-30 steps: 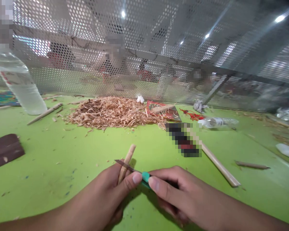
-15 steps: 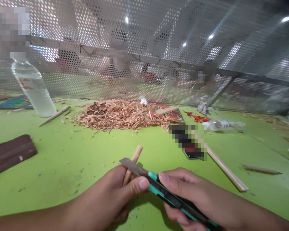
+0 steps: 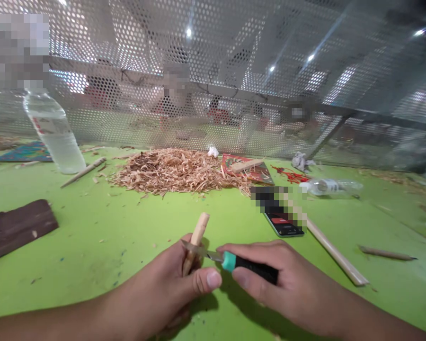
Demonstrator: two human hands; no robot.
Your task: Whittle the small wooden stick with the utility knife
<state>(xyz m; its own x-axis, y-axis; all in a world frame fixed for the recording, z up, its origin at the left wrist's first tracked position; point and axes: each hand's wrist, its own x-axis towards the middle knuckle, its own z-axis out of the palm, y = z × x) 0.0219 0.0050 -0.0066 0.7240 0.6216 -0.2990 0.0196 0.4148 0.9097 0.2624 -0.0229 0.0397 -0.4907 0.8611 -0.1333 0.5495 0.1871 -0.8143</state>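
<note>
In the head view my left hand [image 3: 173,279] is closed around a short pale wooden stick [image 3: 200,229], whose upper end sticks up above the fist. My right hand [image 3: 273,274] grips a utility knife [image 3: 248,268] with a black and teal handle. Its blade points left and lies across the stick just above my left fingers, its edge seen nearly side-on. My left thumb rests below the blade, near the teal front of the handle. The lower part of the stick is hidden inside my left hand.
On the green table a heap of wood shavings [image 3: 177,173] lies ahead. Around it are a water bottle [image 3: 62,137], a phone [image 3: 284,225], a long wooden rod [image 3: 335,248], a pencil-like stick [image 3: 386,253], an empty bottle [image 3: 332,186] and a brown piece [image 3: 17,227]. A perforated metal screen [image 3: 135,118] stands behind.
My right hand has rolled the utility knife, so its handle now lies flatter and the blade crosses the stick lower down. My left hand stays nearly in place.
</note>
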